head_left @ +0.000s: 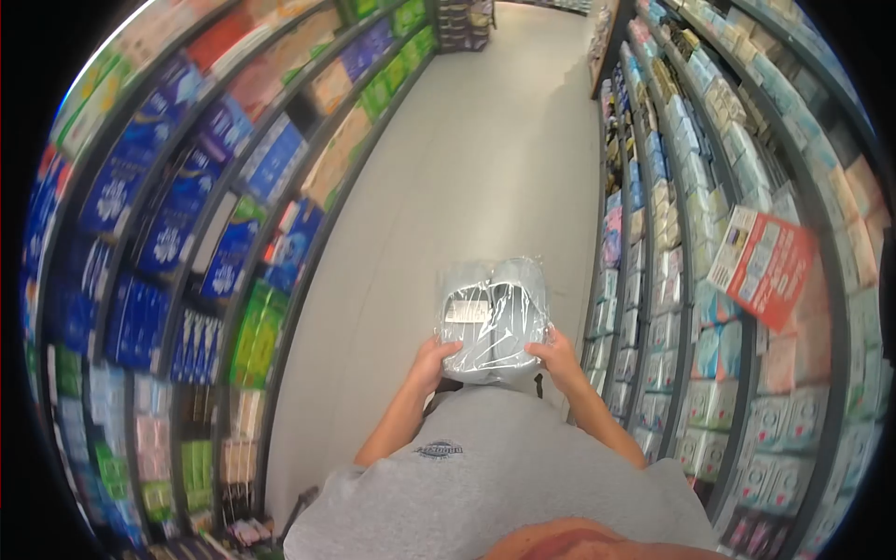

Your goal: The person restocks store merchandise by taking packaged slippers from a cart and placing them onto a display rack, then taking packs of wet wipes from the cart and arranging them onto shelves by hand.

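In front of my chest is a clear plastic bag [493,350] with what looks like a pair of grey slippers [523,289] inside, lying side by side. A white label [468,311] shows on its left half. My left hand [433,362] is closed on the bag's lower left edge, thumb on top. Gripping the opposite edge the same way is my right hand [557,357]. The fingers beneath the bag are hidden.
I am in a store aisle with a pale floor [439,140]. Shelves of blue and green packs [168,224] line the left side. On the right, shelves hold many wrapped packs [672,280], and a red and white sign [765,266] juts out. A stacked display [465,23] stands far ahead.
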